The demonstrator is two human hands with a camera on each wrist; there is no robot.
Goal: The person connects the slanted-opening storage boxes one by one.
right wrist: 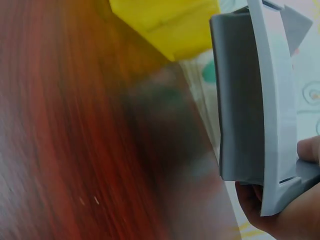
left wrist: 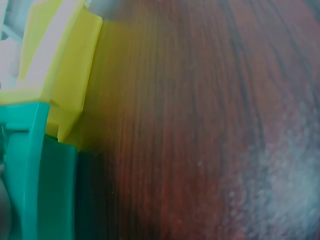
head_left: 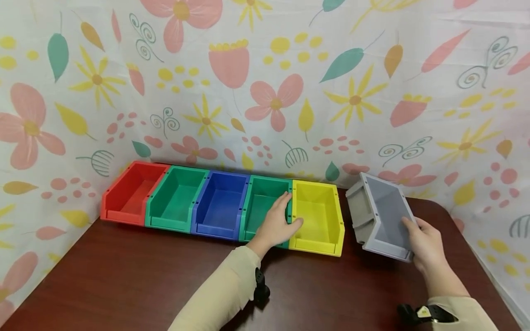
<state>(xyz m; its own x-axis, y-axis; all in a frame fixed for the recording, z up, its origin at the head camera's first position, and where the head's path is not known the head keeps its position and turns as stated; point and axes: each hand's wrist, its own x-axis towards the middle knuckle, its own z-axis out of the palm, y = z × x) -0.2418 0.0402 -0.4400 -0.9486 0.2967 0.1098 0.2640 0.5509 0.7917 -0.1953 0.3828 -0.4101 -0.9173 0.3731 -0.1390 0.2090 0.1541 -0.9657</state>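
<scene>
My right hand (head_left: pixel 428 243) grips the right side of a grey storage bin (head_left: pixel 389 216). The bin is tilted, its open top facing me, and stands apart from the row. In the right wrist view, the thumb and curled fingers hold the grey bin (right wrist: pixel 280 115) by its edge. My left hand (head_left: pixel 277 223) lies over the shared edge of a green bin (head_left: pixel 262 191) and a yellow bin (head_left: pixel 316 216). Its fingers stretch over the green bin, and the thumb points out over the yellow one. The left wrist view mostly misses that hand, showing the green bin (left wrist: pixel 55 185) and yellow bin (left wrist: pixel 75 65).
Leftward, the row continues with a blue bin (head_left: pixel 219 202), another green bin (head_left: pixel 178 197) and a red bin (head_left: pixel 134 193). All stand on a dark brown wooden table (head_left: pixel 136 271). Behind its back edge hangs a flower-patterned cloth (head_left: pixel 306 27).
</scene>
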